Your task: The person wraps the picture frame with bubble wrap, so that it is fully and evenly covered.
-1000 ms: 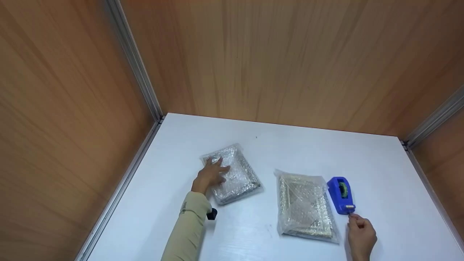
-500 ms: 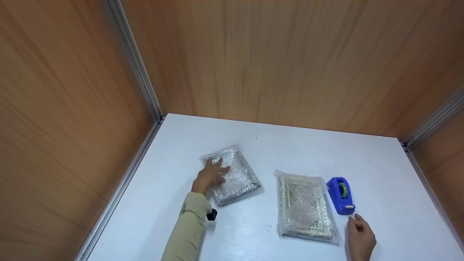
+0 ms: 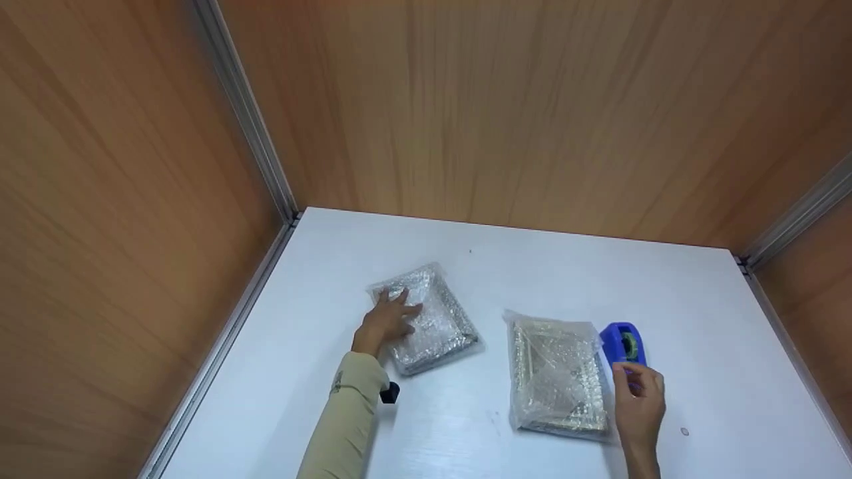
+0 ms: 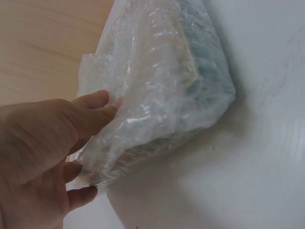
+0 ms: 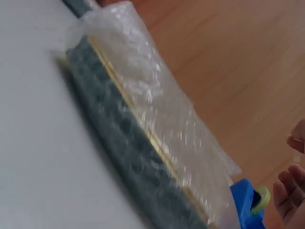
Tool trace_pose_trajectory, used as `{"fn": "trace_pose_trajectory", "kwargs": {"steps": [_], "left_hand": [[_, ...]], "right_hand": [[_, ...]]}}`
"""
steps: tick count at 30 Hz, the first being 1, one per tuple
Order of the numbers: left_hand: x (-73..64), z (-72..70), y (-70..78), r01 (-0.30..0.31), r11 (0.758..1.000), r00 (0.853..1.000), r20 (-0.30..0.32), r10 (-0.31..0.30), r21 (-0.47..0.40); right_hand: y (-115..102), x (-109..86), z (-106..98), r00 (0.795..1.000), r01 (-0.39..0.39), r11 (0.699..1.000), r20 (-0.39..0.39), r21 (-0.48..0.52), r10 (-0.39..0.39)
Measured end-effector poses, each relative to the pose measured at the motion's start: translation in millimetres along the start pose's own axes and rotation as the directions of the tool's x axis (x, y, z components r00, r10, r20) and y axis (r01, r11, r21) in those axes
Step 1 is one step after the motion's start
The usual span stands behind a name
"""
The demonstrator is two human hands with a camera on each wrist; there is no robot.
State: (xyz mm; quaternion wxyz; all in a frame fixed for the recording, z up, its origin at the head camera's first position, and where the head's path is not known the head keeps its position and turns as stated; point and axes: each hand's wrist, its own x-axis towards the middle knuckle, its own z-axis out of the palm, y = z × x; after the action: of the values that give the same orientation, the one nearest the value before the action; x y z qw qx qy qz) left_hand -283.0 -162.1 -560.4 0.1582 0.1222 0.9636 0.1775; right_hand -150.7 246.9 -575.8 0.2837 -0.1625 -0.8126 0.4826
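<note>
On the left, a picture frame in bubble wrap [image 3: 436,319] lies at an angle on the white table, my left hand [image 3: 386,322] resting on its near left part with fingers spread. The left wrist view has the fingertips touching the loose wrap [image 4: 157,90] at one edge. My right hand [image 3: 640,402] is raised in front of the blue tape dispenser [image 3: 614,338], partly covering it. Thumb and forefinger pinch a small piece of clear tape [image 5: 297,158], faint in the right wrist view. Beside that hand lies a second bubble-wrapped frame [image 3: 556,372], gold-edged, its right edge partly covered.
Wood-grain panels [image 3: 506,120] stand behind and to the left of the table [image 3: 439,432], joined by metal rails [image 3: 249,113]. A small translucent bit [image 3: 684,431] lies on the tabletop to the right of my right hand.
My right hand has drawn back from the dispenser's cutting end, then risen and moved left, now overlapping the dispenser and the right frame's edge. The left hand has stayed in place.
</note>
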Motion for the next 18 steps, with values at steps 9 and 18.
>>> {"fn": "trace_pose_trajectory", "kwargs": {"steps": [9, 18], "left_hand": [[-0.6, 1.3, 3.5, 0.010, 1.000, 1.000, -0.002, -0.010, -0.024], [1.5, 3.2, 6.6, 0.009, 0.999, 1.000, -0.005, -0.009, -0.047]], "right_hand": [[-71, -4.4, 36, 0.944, 0.237, 0.946, 0.177, 0.221, -0.278], [-96, -7.7, 78, 0.899, 0.182, 0.931, 0.331, 0.316, -0.288]]}}
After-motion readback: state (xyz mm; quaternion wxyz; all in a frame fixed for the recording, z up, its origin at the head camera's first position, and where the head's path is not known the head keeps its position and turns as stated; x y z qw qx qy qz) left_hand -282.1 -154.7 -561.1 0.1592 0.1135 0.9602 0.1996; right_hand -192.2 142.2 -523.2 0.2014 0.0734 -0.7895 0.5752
